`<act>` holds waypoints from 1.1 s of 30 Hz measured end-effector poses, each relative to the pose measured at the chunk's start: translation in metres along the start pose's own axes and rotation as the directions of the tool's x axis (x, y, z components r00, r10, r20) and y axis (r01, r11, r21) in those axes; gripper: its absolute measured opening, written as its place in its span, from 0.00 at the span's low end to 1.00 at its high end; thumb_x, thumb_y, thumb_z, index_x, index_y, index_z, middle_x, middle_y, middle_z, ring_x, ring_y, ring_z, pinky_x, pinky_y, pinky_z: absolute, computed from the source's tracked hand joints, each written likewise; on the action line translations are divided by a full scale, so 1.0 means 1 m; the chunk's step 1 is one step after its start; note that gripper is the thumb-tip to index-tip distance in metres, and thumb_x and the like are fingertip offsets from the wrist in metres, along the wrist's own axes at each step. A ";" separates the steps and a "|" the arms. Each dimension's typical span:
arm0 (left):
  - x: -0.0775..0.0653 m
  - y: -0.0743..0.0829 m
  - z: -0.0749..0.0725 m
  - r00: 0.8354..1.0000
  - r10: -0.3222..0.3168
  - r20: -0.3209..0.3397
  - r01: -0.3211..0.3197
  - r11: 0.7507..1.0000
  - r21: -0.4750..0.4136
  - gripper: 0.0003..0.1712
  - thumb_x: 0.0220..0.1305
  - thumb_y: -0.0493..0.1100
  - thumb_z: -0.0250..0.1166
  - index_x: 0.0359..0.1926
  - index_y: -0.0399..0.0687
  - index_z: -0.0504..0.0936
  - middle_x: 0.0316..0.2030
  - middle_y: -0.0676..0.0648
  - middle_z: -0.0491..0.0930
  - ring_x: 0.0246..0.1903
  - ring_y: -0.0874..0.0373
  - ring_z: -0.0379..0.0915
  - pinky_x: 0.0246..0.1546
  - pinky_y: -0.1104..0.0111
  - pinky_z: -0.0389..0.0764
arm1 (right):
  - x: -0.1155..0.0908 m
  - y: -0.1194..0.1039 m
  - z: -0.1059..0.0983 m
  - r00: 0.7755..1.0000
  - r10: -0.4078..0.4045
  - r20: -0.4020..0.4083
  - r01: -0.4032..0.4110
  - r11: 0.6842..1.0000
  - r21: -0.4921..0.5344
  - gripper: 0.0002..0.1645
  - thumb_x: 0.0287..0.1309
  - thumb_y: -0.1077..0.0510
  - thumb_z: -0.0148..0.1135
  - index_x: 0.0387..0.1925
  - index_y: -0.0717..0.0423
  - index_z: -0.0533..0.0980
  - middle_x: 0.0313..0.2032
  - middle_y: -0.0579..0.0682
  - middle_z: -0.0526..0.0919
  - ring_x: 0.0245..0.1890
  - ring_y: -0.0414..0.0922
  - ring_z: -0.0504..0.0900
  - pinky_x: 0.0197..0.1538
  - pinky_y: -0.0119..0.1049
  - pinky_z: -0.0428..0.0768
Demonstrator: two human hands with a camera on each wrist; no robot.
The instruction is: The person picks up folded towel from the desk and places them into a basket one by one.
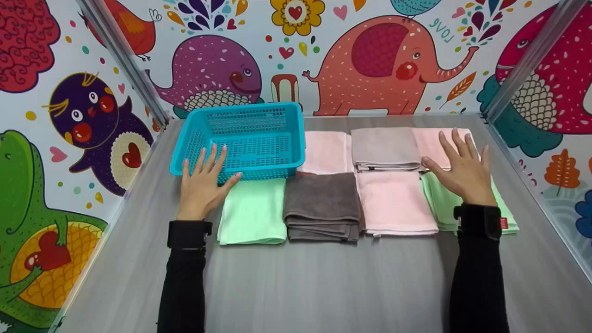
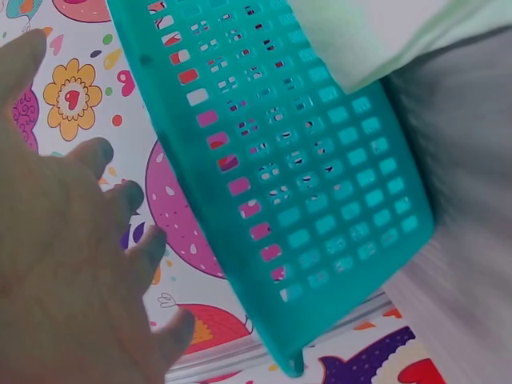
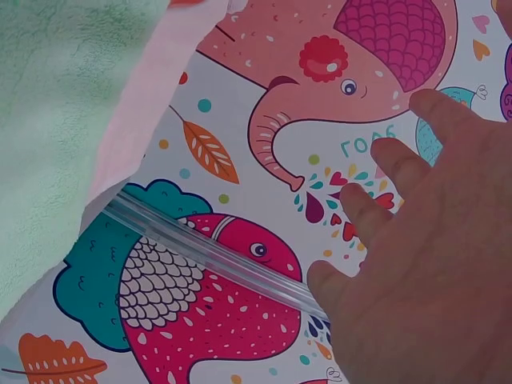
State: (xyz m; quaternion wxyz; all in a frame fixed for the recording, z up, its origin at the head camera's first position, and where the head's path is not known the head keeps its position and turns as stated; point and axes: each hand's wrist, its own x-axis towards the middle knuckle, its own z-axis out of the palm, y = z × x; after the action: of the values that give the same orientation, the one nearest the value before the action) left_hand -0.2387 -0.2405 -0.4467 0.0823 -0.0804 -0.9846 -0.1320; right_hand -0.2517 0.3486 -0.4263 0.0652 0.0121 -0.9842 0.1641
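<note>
My left hand (image 1: 200,192), fingers spread and nothing held, hovers at the front left corner of a turquoise plastic basket (image 1: 238,175). In the left wrist view the perforated basket wall (image 2: 272,160) lies beside the spread fingers. A folded light green towel (image 1: 253,212) sits just right of that hand. My right hand (image 1: 467,178) is spread too, above a folded green towel (image 1: 441,210) with a red tag and a pink towel (image 1: 430,138) behind it. The green towel (image 3: 72,120) also fills the left of the right wrist view. No towels show inside the basket.
Between the hands lie a folded dark grey towel (image 1: 321,199) and a pink towel (image 1: 397,201). Behind them are another pink towel (image 1: 326,148) and a light grey one (image 1: 385,145). Cartoon-printed walls (image 1: 296,64) enclose the grey tabletop (image 1: 323,286) at the back and sides.
</note>
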 end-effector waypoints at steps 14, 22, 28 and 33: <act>0.002 0.022 0.000 0.980 0.136 -0.144 -0.144 0.988 -0.050 0.48 0.73 0.64 0.59 0.84 0.60 0.48 0.83 0.49 0.46 0.83 0.47 0.37 0.81 0.52 0.31 | 0.006 -0.025 0.009 0.986 -0.005 0.164 -0.027 0.981 0.195 0.57 0.69 0.22 0.45 0.84 0.45 0.39 0.83 0.62 0.42 0.80 0.70 0.43 0.72 0.77 0.44; 0.002 0.087 0.026 0.912 0.363 -0.191 -0.381 0.922 -0.068 0.37 0.70 0.56 0.68 0.76 0.55 0.70 0.71 0.45 0.73 0.69 0.45 0.68 0.68 0.49 0.72 | 0.006 -0.071 0.044 0.964 -0.233 0.130 0.183 0.931 0.315 0.43 0.73 0.39 0.59 0.78 0.56 0.61 0.62 0.65 0.77 0.53 0.61 0.79 0.56 0.59 0.76; -0.007 0.122 0.063 0.954 0.297 0.041 -0.285 0.940 -0.185 0.29 0.74 0.57 0.63 0.65 0.44 0.78 0.53 0.40 0.80 0.53 0.44 0.79 0.53 0.52 0.82 | -0.005 -0.109 0.072 0.899 -0.355 0.258 0.256 0.902 0.348 0.39 0.68 0.47 0.66 0.72 0.63 0.68 0.41 0.57 0.86 0.35 0.48 0.83 0.42 0.47 0.82; -0.013 0.135 0.078 0.981 0.142 0.133 -0.114 0.972 -0.203 0.35 0.72 0.58 0.65 0.69 0.40 0.72 0.55 0.32 0.76 0.50 0.38 0.79 0.53 0.48 0.80 | -0.016 -0.126 0.090 0.861 -0.403 0.311 0.314 0.901 0.299 0.44 0.65 0.47 0.69 0.72 0.68 0.66 0.45 0.65 0.87 0.42 0.57 0.87 0.52 0.55 0.83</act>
State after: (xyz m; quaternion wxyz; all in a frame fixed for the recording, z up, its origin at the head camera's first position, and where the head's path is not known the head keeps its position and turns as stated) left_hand -0.2131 -0.0928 -0.4897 0.0095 -0.1611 -0.9630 -0.2159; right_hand -0.2411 0.2000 -0.4721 -0.0911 0.2340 -0.9322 0.2607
